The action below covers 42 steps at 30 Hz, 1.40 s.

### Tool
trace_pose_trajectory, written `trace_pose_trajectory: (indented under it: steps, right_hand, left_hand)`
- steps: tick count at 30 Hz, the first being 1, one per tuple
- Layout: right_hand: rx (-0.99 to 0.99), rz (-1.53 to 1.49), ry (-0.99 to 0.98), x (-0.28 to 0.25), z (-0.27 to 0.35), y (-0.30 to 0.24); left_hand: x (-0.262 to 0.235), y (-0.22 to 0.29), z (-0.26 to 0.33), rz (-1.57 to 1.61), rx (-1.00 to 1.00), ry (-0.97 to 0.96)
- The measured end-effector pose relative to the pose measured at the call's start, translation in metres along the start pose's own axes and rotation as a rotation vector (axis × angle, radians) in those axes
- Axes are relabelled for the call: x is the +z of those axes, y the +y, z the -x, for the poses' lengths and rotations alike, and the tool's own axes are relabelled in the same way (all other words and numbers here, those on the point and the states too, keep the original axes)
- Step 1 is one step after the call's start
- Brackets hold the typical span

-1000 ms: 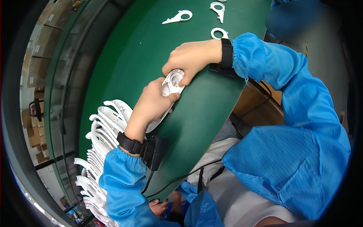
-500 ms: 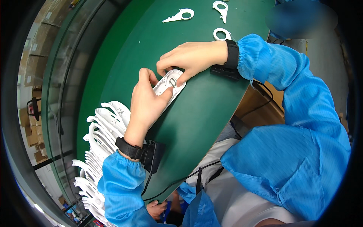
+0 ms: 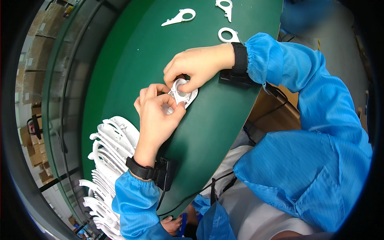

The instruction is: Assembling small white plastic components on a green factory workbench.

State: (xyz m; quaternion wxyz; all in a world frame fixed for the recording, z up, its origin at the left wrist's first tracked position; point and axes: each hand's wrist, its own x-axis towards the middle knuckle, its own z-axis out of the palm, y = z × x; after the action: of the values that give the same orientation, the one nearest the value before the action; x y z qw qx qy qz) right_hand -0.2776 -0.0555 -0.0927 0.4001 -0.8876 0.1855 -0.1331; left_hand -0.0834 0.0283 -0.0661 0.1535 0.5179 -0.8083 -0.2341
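Note:
Both hands work together over a white plastic shell [image 3: 194, 96] with a rounded end and a perforated grille, lying tilted above the green table. A white ring-shaped part [image 3: 175, 88] with a narrowing tail sits over the grille, inside the shell's rim. My left hand [image 3: 155, 114] is closed, its thumb at the ring part's tail and its fingers curled at the shell's far side. My right hand [image 3: 200, 66] pinches the ring part, thumb inside the ring and fingers bent around its far edge. Those fingertips are partly hidden, as is the shell's lower end under my left hand.
Similar white ring parts, one [image 3: 179, 17] at the back, another [image 3: 226, 9] beside it and a third [image 3: 228, 35] near my right wrist, lie on the green table [image 3: 216, 120]. A row of stacked white shells [image 3: 108, 160] stands left of my left forearm. Black cables hang from the wrist devices.
The ring part now shows over the grille, where the bare shell showed before. My left hand has shifted slightly and its thumb now presses on the ring part. My right thumb has moved inside the ring.

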Motion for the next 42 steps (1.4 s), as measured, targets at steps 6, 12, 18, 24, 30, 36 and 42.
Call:
trace_pose_trajectory:
  steps: [6, 12, 18, 24, 30, 36, 42]
  right_hand:
    - [0.005, -0.180, -0.127, 0.001, -0.001, 0.004]
    - [0.026, -0.160, -0.217, 0.000, 0.000, 0.007]
    - [-0.018, -0.169, -0.197, 0.004, 0.004, 0.007]
    - [-0.118, 0.004, -0.062, 0.010, 0.011, -0.009]
    - [-0.113, -0.058, -0.135, 0.012, 0.006, -0.001]
    - [-0.053, -0.158, -0.136, 0.007, 0.011, -0.002]
    - [-0.114, 0.051, -0.157, 0.010, 0.010, -0.002]
  left_hand:
    - [0.002, -0.001, 0.000, 0.047, 0.054, 0.004]
    - [0.000, 0.000, 0.001, 0.062, 0.097, -0.066]
    - [-0.001, 0.003, 0.005, 0.042, 0.137, -0.082]
    - [0.001, 0.001, 0.007, 0.012, 0.241, -0.075]
    - [0.003, 0.010, 0.010, 0.023, 0.133, -0.090]
    - [0.008, 0.010, 0.011, 0.013, 0.154, 0.013]
    - [0.012, 0.020, 0.013, -0.081, 0.172, 0.057]
